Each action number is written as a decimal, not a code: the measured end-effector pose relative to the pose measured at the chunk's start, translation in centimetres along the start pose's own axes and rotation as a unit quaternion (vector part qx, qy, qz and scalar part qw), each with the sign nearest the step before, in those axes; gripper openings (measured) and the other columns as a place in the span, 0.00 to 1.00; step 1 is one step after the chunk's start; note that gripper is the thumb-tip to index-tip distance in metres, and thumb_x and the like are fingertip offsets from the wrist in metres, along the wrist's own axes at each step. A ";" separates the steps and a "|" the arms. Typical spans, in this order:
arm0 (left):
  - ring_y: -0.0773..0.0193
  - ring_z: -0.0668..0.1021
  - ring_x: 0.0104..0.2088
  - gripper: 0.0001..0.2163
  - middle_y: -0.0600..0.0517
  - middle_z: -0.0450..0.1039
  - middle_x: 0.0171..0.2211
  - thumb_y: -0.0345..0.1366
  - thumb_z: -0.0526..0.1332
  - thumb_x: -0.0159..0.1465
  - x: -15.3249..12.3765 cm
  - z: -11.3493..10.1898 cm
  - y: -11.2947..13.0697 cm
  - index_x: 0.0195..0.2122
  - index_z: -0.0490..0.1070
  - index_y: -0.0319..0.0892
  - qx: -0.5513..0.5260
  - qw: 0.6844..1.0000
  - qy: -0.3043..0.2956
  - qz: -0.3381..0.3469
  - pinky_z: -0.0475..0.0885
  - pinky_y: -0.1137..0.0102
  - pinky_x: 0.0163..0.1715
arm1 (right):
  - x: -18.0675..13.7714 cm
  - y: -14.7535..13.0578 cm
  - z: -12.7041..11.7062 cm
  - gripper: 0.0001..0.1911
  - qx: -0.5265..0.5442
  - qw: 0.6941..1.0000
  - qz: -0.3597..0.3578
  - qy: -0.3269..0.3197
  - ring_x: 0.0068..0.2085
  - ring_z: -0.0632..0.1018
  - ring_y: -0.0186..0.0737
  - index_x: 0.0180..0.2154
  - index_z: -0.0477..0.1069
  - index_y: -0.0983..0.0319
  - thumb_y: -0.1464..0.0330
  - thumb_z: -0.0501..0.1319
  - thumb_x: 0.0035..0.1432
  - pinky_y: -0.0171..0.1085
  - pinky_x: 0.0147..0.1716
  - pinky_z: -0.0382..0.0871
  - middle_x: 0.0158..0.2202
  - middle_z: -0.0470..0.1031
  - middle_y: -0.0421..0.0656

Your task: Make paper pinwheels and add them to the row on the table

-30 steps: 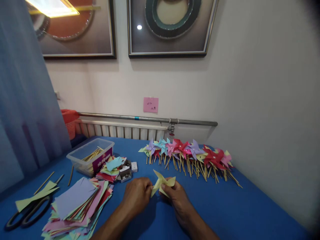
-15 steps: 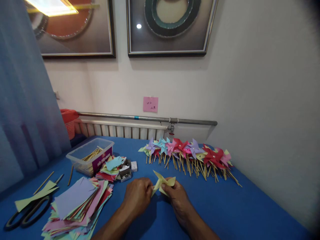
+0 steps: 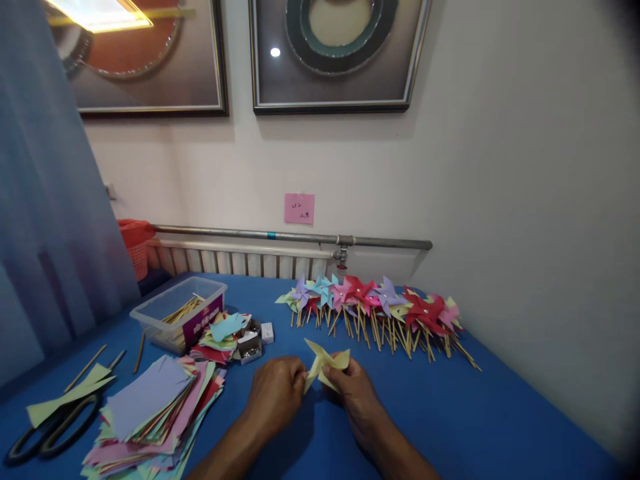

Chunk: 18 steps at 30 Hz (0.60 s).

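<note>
Low in the middle of the head view, both my hands pinch one yellow paper pinwheel above the blue table. My left hand is closed on its left side. My right hand is closed on its right side, and the folded points stick up between the fingers. A stack of coloured paper squares lies left of my left arm. Behind my hands a row of finished pinwheels on wooden sticks lies along the wall.
A clear plastic box with wooden sticks stands at the back left, with a small box of pins beside it. Black scissors and a yellow paper strip lie at the far left. A radiator runs behind the table.
Almost nothing differs; my hands stay pinched on the yellow pinwheel in the same place, and the view has drifted slightly.
</note>
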State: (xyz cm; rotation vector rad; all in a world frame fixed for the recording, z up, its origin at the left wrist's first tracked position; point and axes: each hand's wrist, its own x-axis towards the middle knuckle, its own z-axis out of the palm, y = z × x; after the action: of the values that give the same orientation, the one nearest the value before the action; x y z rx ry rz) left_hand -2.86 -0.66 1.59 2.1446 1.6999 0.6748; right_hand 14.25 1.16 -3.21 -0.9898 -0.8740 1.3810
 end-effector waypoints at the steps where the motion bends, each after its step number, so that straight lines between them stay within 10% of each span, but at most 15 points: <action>1: 0.64 0.77 0.34 0.10 0.53 0.79 0.32 0.32 0.56 0.66 0.0 0.0 0.0 0.32 0.76 0.43 -0.011 1.000 -0.002 0.004 0.57 0.71 0.32 | -0.1 -0.2 0.1 0.18 0.001 1.000 -0.001 -0.003 0.28 0.73 0.35 0.37 0.73 0.61 0.64 0.74 0.44 0.33 0.31 0.67 0.27 0.76 0.36; 18: 0.65 0.75 0.30 0.10 0.55 0.75 0.26 0.32 0.54 0.65 0.2 0.8 -0.5 0.30 0.74 0.42 -0.077 0.995 -0.057 0.007 0.57 0.72 0.29 | 0.6 -1.2 -0.4 0.13 -0.035 0.998 -0.045 -0.010 0.28 0.74 0.36 0.33 0.75 0.62 0.68 0.71 0.41 0.34 0.30 0.66 0.26 0.77 0.38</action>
State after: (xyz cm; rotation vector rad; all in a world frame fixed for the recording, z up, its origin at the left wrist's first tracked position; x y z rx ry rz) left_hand -2.79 -0.37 0.69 2.0482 1.5252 0.6524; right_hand 15.04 1.80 -2.28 -0.9791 -0.9761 1.2947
